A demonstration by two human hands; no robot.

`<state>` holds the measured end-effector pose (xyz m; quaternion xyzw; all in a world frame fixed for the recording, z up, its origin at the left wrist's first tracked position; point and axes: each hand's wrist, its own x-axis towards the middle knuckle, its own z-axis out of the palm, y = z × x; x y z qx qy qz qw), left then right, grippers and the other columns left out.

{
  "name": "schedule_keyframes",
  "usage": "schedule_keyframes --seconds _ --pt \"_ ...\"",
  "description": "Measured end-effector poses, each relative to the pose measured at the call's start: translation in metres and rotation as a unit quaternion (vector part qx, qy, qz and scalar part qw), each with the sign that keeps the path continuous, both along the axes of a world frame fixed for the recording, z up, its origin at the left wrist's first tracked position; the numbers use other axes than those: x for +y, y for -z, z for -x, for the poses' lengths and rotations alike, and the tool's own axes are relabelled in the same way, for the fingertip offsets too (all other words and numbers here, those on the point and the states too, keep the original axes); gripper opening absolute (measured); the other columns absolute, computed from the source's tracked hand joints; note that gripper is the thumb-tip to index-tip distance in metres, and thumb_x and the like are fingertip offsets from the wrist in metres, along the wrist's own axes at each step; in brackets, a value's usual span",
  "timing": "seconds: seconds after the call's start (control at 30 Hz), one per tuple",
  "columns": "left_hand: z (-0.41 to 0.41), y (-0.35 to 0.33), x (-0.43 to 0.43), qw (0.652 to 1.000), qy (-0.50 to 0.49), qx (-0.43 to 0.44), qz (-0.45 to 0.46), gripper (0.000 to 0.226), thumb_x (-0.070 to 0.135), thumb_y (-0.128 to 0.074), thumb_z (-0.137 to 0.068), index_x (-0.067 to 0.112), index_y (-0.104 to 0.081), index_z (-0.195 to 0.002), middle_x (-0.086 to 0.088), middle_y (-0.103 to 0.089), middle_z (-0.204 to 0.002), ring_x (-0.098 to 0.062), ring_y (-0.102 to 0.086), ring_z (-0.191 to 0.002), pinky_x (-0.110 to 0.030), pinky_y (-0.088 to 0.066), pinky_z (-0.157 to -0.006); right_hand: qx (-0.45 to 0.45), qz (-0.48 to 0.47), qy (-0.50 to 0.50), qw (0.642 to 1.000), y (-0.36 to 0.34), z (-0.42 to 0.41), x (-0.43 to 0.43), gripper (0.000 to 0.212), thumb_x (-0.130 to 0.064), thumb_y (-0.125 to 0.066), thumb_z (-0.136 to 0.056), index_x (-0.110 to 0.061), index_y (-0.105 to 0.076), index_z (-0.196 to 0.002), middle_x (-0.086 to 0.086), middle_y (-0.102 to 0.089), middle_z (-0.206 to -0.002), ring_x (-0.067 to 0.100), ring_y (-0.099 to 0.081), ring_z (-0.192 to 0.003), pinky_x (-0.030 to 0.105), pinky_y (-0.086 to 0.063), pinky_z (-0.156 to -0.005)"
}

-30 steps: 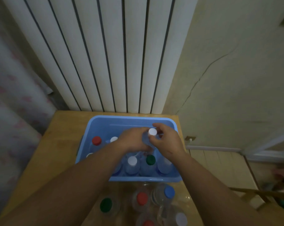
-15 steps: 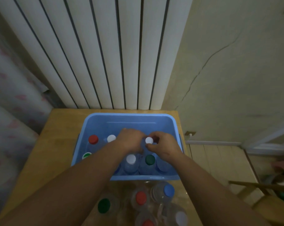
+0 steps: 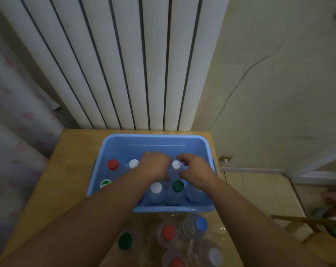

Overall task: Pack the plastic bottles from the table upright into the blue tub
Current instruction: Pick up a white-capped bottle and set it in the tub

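The rectangular blue plastic tub (image 3: 155, 139) on the wooden worktop (image 3: 67, 170) holds upright capped clear bottles (image 3: 156, 192); left hand (image 3: 153, 166) and right hand (image 3: 197, 169) grip a white-capped clear plastic bottle (image 3: 176, 164) inside, long axis vertical, cap up.

Dim, flat indoor light, soft shadows; wide-angle distortion bows the radiator (image 3: 124, 64) slats, and the right edge blurs

Bottles (image 3: 156, 193) in tub (image 3: 155, 140) on table (image 3: 70, 170), loose bottles (image 3: 168, 233) in frnt.

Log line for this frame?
step: white-capped bottle into blue tub | left hand: holds it | right hand: holds it | table: unpacked bottles
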<state>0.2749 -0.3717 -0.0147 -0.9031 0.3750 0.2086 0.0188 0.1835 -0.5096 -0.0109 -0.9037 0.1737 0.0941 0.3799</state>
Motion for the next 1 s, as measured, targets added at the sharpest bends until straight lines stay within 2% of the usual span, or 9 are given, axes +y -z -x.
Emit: schedule_keyframes --seconds 0.13,0.3,0.43,0.6,0.73,0.87,1.0 --pt "0.002 -0.007 0.005 0.999 -0.016 0.005 0.032 0.053 0.048 -0.071 -0.078 0.035 -0.055 -0.128 0.003 -0.065 -0.114 -0.020 -0.059 -0.106 -0.036 -0.042 -0.091 -0.021 0.026 0.005 0.999 -0.010 0.000 0.003 0.046 -0.019 -0.066 -0.083 -0.022 -0.056 -0.129 0.000 -0.060 -0.128 0.016 -0.055 -0.117 0.026 -0.043 -0.094" --pt "0.009 -0.019 0.012 0.997 -0.033 -0.008 0.071 0.061 0.045 -0.072 -0.080 0.034 -0.052 -0.136 0.002 -0.059 -0.132 -0.022 -0.053 -0.121 -0.039 -0.038 -0.102 -0.045 0.027 0.006 0.999 -0.022 0.006 0.010 0.040 -0.028 -0.062 -0.089 -0.022 -0.057 -0.129 -0.002 -0.060 -0.130 0.014 -0.055 -0.118 0.026 -0.042 -0.096" --pt "0.015 -0.032 0.022 0.993 -0.054 -0.014 0.103 0.057 0.038 -0.068 -0.083 0.033 -0.052 -0.138 0.000 -0.057 -0.136 -0.022 -0.052 -0.124 -0.039 -0.040 -0.106 -0.066 0.024 0.019 0.997 -0.033 0.012 0.020 0.042 -0.027 -0.062 -0.090 -0.021 -0.055 -0.131 -0.002 -0.061 -0.128 0.014 -0.056 -0.116 0.024 -0.041 -0.095" --pt "0.027 -0.048 0.042 0.982 -0.087 -0.038 0.163 0.048 0.026 -0.062 -0.087 0.031 -0.055 -0.135 -0.001 -0.057 -0.136 -0.024 -0.051 -0.125 -0.040 -0.041 -0.106 -0.069 0.020 0.023 0.997 -0.048 0.020 0.040 0.052 -0.024 -0.062 -0.088 -0.025 -0.046 -0.138 -0.004 -0.062 -0.124 0.014 -0.057 -0.114 0.032 -0.047 -0.096" --pt "0.034 -0.054 0.063 0.969 -0.123 -0.030 0.213 0.043 0.030 -0.064 -0.089 0.030 -0.057 -0.132 0.003 -0.059 -0.133 -0.019 -0.053 -0.122 -0.037 -0.043 -0.104 -0.074 0.021 0.017 0.997 -0.061 0.027 0.060 0.058 -0.024 -0.061 -0.089 -0.025 -0.039 -0.142 -0.004 -0.061 -0.125 0.013 -0.055 -0.113 0.027 -0.045 -0.090" --pt "0.043 -0.060 0.085 0.958 -0.150 0.005 0.246 0.045 0.032 -0.068 -0.089 0.029 -0.056 -0.133 0.006 -0.057 -0.132 -0.016 -0.055 -0.119 -0.026 -0.045 -0.090 -0.082 0.020 0.013 0.996 -0.071 0.037 0.080 0.058 -0.026 -0.062 -0.089 -0.025 -0.039 -0.142 -0.003 -0.060 -0.125 0.016 -0.056 -0.115 0.034 -0.050 -0.093" --pt "0.053 -0.063 0.105 0.949 -0.171 0.025 0.265 0.044 0.034 -0.070 -0.086 0.034 -0.057 -0.129 0.008 -0.061 -0.129 -0.015 -0.057 -0.115 -0.043 -0.048 -0.099 -0.081 0.035 0.008 0.996 -0.075 0.045 0.097 0.060 -0.027 -0.063 -0.089 -0.025 -0.037 -0.143 -0.003 -0.061 -0.124 0.016 -0.055 -0.116 0.035 -0.047 -0.099"
